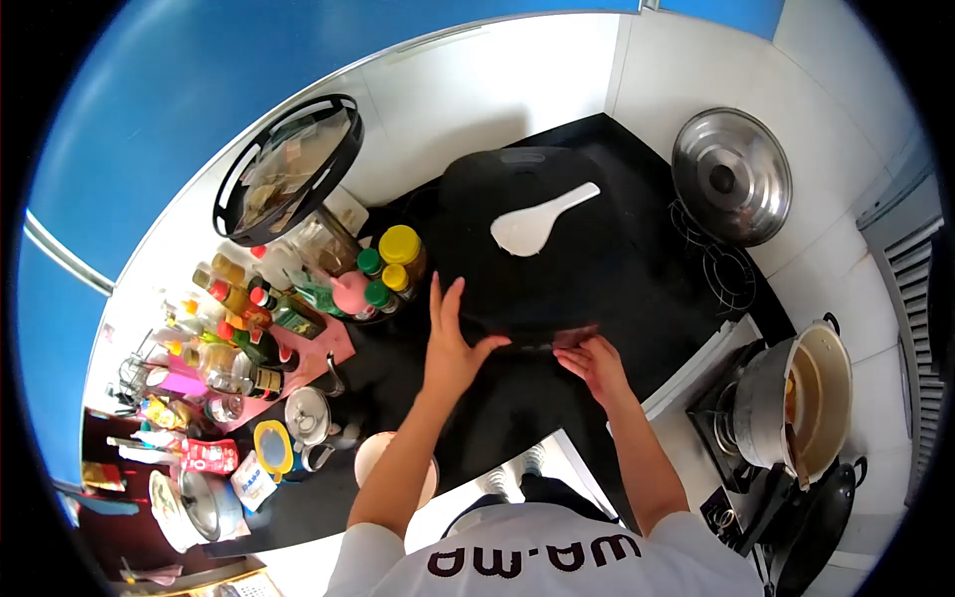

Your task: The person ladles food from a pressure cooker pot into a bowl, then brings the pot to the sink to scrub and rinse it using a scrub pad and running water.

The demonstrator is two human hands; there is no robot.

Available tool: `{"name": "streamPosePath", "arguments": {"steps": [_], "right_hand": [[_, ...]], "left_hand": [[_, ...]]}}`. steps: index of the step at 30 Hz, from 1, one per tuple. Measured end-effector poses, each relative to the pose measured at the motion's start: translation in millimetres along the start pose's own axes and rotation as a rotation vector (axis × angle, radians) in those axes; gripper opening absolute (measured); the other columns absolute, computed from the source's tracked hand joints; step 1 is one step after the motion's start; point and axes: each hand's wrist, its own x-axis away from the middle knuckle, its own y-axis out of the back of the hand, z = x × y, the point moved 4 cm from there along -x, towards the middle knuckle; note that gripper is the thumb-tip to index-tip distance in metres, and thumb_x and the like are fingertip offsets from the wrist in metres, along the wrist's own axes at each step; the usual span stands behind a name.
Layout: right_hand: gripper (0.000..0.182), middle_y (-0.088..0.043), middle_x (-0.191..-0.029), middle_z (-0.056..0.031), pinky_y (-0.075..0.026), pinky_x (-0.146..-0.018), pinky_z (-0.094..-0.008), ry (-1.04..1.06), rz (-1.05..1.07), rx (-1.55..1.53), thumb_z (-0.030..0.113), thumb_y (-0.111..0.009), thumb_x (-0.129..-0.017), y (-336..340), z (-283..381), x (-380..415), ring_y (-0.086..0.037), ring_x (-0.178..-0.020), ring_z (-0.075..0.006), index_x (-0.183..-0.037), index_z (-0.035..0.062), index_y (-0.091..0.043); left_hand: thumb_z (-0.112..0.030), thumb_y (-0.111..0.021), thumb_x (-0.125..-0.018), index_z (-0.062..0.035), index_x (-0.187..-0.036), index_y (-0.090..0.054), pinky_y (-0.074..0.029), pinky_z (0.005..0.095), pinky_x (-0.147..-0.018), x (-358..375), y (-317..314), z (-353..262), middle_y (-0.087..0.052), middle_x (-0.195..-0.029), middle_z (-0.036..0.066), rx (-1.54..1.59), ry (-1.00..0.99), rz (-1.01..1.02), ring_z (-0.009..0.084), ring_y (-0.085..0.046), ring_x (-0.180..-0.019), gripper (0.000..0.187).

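A black board or tray point(477, 219) with rounded corners and a slot at its far end lies on the dark counter. On top of it rests a white ladle-like spoon point(525, 231), its handle pointing to the upper right. My left hand point(455, 343) is at the board's near left corner, fingers stretched apart along the side and thumb at the near edge. At the near edge further right, my right hand point(594, 370) has its fingers drawn together on the rim; the fingertips are partly hard to make out.
Jars with yellow lids point(401, 245) and many bottles point(294, 314) crowd the left. A round black rack point(346, 149) stands behind them. Right are a steel lid point(732, 179) against the wall, a large pot point(824, 398) and a black pan point(821, 522). A bowl point(373, 458) sits near my left forearm.
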Motion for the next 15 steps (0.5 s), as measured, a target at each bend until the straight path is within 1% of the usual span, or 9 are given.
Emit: {"name": "streamPosePath", "arguments": {"steps": [3, 4, 5, 7, 9, 11, 12, 13, 15], "right_hand": [[0.033, -0.055, -0.106, -0.0215, -0.050, -0.085, -0.0382, -0.014, -0.006, -0.014, 0.014, -0.046, -0.086, -9, 2, -22, -0.059, -0.095, -0.0304, -0.111, -0.0066, -0.043], [0.034, -0.054, -0.106, -0.0220, -0.051, -0.084, -0.0382, -0.016, 0.007, -0.020, 0.014, -0.046, -0.086, -12, 2, -29, -0.060, -0.094, -0.0304, -0.112, -0.0073, -0.041], [0.035, -0.054, -0.106, -0.0224, -0.051, -0.084, -0.0382, -0.016, 0.018, -0.027, 0.013, -0.046, -0.086, -14, 3, -35, -0.060, -0.094, -0.0305, -0.113, -0.0079, -0.039], [0.036, -0.054, -0.105, -0.0225, -0.051, -0.083, -0.0377, -0.014, 0.011, -0.041, 0.013, -0.045, -0.086, -17, 7, -45, -0.060, -0.093, -0.0304, -0.114, -0.0082, -0.039], [0.036, -0.054, -0.105, -0.0225, -0.052, -0.082, -0.0373, -0.015, 0.008, -0.053, 0.012, -0.045, -0.086, -22, 11, -57, -0.060, -0.092, -0.0304, -0.114, -0.0085, -0.038], [0.034, -0.055, -0.103, -0.0219, -0.054, -0.079, -0.0358, -0.006, -0.003, -0.058, 0.012, -0.043, -0.086, -24, 16, -69, -0.061, -0.090, -0.0299, -0.113, -0.0077, -0.039], [0.034, -0.056, -0.101, -0.0214, -0.054, -0.077, -0.0353, -0.019, 0.009, -0.055, 0.012, -0.043, -0.086, -24, 17, -78, -0.061, -0.089, -0.0296, -0.113, -0.0075, -0.039], [0.033, -0.056, -0.100, -0.0209, -0.055, -0.076, -0.0348, -0.023, 0.013, -0.055, 0.013, -0.043, -0.086, -24, 18, -86, -0.061, -0.089, -0.0293, -0.113, -0.0073, -0.039], [0.034, -0.057, -0.098, -0.0207, -0.055, -0.074, -0.0337, -0.051, -0.004, -0.057, 0.014, -0.044, -0.086, -23, 17, -88, -0.062, -0.086, -0.0285, -0.113, -0.0067, -0.040]], "left_hand": [[-0.016, -0.081, -0.057, -0.0085, -0.133, -0.026, -0.029, 0.0418, -0.102, -21, 1, 12, -0.019, -0.140, 0.025, -0.038, -0.027, 0.017, 0.0370, -0.024, -0.129, 0.095], [-0.016, -0.081, -0.058, -0.0084, -0.134, -0.025, -0.030, 0.0414, -0.102, -26, 0, 18, -0.019, -0.140, 0.024, -0.055, -0.042, 0.022, 0.0359, -0.027, -0.127, 0.095], [-0.016, -0.080, -0.059, -0.0083, -0.134, -0.025, -0.030, 0.0408, -0.101, -32, -1, 25, -0.021, -0.140, 0.021, -0.028, 0.008, 0.047, 0.0346, -0.030, -0.125, 0.094], [-0.016, -0.080, -0.060, -0.0080, -0.134, -0.024, -0.031, 0.0407, -0.101, -43, -3, 33, -0.024, -0.138, 0.020, -0.028, -0.054, 0.051, 0.0332, -0.033, -0.123, 0.093], [-0.017, -0.079, -0.062, -0.0068, -0.134, -0.024, -0.029, 0.0419, -0.102, -52, -7, 34, -0.026, -0.137, 0.020, -0.039, -0.065, 0.067, 0.0350, -0.030, -0.125, 0.091], [-0.018, -0.078, -0.062, -0.0053, -0.133, -0.024, -0.026, 0.0427, -0.103, -61, -11, 36, -0.027, -0.136, 0.021, -0.078, -0.138, 0.007, 0.0372, -0.027, -0.126, 0.090], [-0.023, -0.078, -0.062, -0.0072, -0.133, -0.024, -0.029, 0.0424, -0.101, -67, -15, 41, -0.020, -0.137, 0.029, -0.147, -0.176, 0.002, 0.0432, -0.026, -0.125, 0.091], [-0.024, -0.078, -0.062, -0.0039, -0.133, -0.024, -0.027, 0.0425, -0.102, -71, -17, 44, -0.023, -0.136, 0.027, -0.146, -0.198, 0.000, 0.0429, -0.025, -0.126, 0.092], [-0.025, -0.077, -0.063, -0.0009, -0.133, -0.024, -0.024, 0.0416, -0.104, -76, -20, 44, -0.026, -0.136, 0.025, -0.123, -0.211, 0.027, 0.0404, -0.024, -0.127, 0.092]]}}
